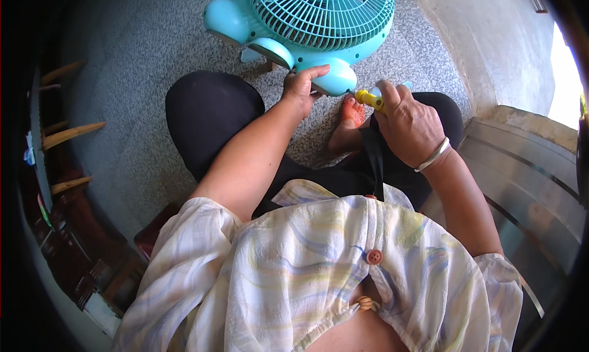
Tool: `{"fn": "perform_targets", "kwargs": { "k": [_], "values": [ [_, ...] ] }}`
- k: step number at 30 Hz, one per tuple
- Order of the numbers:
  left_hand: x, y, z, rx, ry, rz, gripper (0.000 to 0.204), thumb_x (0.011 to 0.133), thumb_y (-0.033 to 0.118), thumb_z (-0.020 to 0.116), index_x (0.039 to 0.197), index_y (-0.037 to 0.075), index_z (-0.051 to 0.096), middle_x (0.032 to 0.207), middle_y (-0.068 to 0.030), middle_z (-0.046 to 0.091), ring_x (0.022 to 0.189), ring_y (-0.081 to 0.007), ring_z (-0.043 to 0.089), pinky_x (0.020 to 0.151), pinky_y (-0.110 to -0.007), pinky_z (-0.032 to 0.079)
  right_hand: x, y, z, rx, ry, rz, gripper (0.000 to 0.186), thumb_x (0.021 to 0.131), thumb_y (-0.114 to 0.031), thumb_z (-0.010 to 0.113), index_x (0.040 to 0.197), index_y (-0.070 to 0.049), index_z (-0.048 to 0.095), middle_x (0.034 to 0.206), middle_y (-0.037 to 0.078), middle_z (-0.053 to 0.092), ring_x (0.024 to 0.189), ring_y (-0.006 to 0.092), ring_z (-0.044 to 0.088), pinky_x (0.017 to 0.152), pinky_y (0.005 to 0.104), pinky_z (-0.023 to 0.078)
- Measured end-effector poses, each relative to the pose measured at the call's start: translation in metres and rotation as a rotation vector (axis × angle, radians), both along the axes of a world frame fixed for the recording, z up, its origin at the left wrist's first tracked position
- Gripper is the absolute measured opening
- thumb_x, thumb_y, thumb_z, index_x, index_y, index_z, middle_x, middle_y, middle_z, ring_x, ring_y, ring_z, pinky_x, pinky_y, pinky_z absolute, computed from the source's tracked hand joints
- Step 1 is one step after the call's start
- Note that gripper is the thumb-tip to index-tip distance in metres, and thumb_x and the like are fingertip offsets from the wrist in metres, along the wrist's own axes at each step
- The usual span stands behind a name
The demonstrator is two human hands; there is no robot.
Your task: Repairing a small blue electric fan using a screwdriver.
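Observation:
A turquoise fan (296, 27) with a round grille and rounded lobes lies grille-up before me. My left hand (301, 89) is closed on the front lobe (333, 77), its thumb on top and fingers partly hidden beneath. Gripped in my right hand (403, 122) is a yellow-handled screwdriver (367, 99), its metal tip at the lobe's lower right edge. A small light-blue piece (405, 86) shows just behind my right fingers; I cannot tell what it is.
My bare foot (350, 115) rests below the fan, between my dark-clad knees. Speckled floor (135, 106) surrounds me. Wooden chairs (72, 135) stand at the left. At the right are a pale wall (491, 45) and a slatted metallic surface (521, 174) beside a bright opening.

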State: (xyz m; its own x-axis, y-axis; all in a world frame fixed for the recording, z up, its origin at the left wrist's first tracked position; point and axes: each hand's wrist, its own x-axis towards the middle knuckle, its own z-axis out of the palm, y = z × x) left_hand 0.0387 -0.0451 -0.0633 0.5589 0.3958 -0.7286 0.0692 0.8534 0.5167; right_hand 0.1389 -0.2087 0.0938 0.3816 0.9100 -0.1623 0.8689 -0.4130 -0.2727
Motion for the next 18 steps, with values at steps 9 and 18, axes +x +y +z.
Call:
{"fn": "perform_targets", "kwargs": {
  "k": [9,18],
  "values": [
    [0.001,-0.002,0.004,0.02,0.032,0.003,0.05,0.061,0.018,0.073,0.105,0.004,0.052,0.098,-0.0095,0.057,0.094,-0.0253,0.053,0.082,-0.043,0.039,-0.003,0.0,-0.005,-0.026,0.142,-0.158,0.023,0.083,-0.02,0.056,0.094,-0.002,0.046,0.079,0.02,0.06,0.068,0.0338,0.06,0.057,0.0413,0.048],
    [0.003,-0.004,0.009,0.025,-0.002,-0.026,0.051,0.065,0.021,0.071,0.109,0.007,0.05,0.104,-0.0099,0.055,0.099,-0.0241,0.049,0.083,-0.043,0.036,-0.006,0.003,-0.013,0.003,0.201,-0.239,0.027,0.084,-0.025,0.055,0.092,0.0,0.046,0.069,0.021,0.058,0.069,0.0355,0.06,0.058,0.0427,0.048]
  ]
}}
